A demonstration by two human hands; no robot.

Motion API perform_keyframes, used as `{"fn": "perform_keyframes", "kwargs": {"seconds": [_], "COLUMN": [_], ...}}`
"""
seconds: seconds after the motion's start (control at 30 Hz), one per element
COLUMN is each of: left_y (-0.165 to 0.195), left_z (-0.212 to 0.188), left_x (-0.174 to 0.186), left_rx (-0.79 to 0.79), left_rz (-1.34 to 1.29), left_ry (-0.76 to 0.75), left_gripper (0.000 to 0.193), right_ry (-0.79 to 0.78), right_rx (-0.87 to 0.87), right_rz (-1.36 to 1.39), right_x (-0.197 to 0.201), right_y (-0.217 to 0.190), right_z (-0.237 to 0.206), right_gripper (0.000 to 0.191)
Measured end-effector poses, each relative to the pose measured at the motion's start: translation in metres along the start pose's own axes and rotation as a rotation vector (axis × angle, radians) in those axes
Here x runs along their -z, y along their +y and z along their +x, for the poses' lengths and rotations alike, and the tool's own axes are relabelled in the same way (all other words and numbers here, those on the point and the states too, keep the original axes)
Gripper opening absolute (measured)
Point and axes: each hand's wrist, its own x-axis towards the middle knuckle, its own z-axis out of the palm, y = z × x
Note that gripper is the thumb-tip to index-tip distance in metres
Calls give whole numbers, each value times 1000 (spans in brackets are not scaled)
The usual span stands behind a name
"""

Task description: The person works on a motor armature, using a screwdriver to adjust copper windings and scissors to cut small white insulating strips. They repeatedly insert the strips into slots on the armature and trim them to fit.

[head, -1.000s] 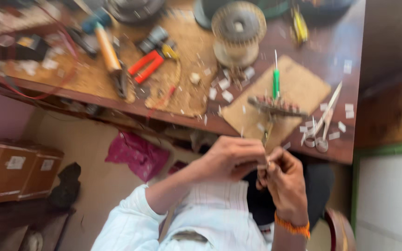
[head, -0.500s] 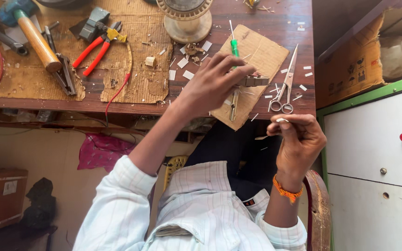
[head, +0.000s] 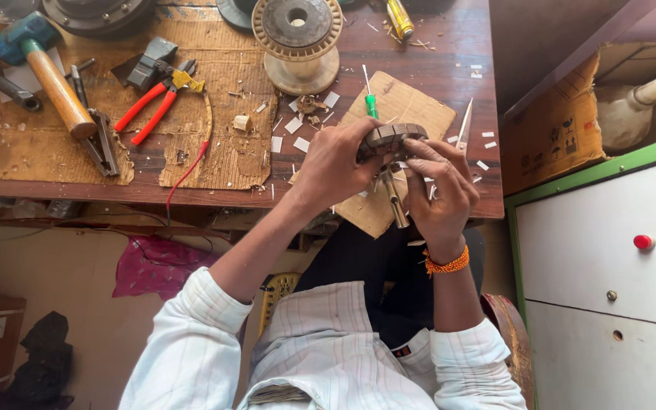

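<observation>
The slotted metal rotor (head: 386, 138), with its shaft (head: 394, 199) pointing down toward the person, sits over the cardboard sheet (head: 411, 106) at the near edge of the workbench (head: 449, 45), gripped by both hands. The left hand (head: 335, 163) curls its fingers around the rotor's left side and the right hand (head: 438, 186) pinches its right side, hiding most of the rotor's body. Left of the cardboard sheet lie white paper slips (head: 276, 143) and red-handled pliers (head: 149, 110); beyond it stands a wire spool (head: 298, 38), with scissors (head: 461, 129) half covered by the right hand and a green screwdriver (head: 370, 99) partly behind the left.
</observation>
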Motion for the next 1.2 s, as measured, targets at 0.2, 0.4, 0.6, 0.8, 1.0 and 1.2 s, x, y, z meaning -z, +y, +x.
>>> {"fn": "perform_keyframes", "kwargs": {"seconds": [0.2,0.4,0.6,0.8,1.0,1.2], "left_y": [-2,6,0,-6,-15,-16], "left_z": [1,3,3,11,21,20], "left_x": [3,1,2,0,1,0], "left_rx": [38,74,114,215,250,197], "left_rz": [-112,-136,-204,-296,-452,-458], "left_ry": [-54,-46,2,15,-2,-26], "left_gripper": [43,50,49,34,26,27], "right_ry": [40,75,123,-34,-94,-26], "right_rx": [-2,-166,-340,-303,-372,-255], "right_rz": [-15,103,383,398,341,53], "right_x": [-10,-19,-36,-31,-16,-6], "right_y": [6,15,25,23,20,20], "right_z": [-4,-9,-19,-12,7,17], "right_gripper": [18,14,13,12,11,14]}}
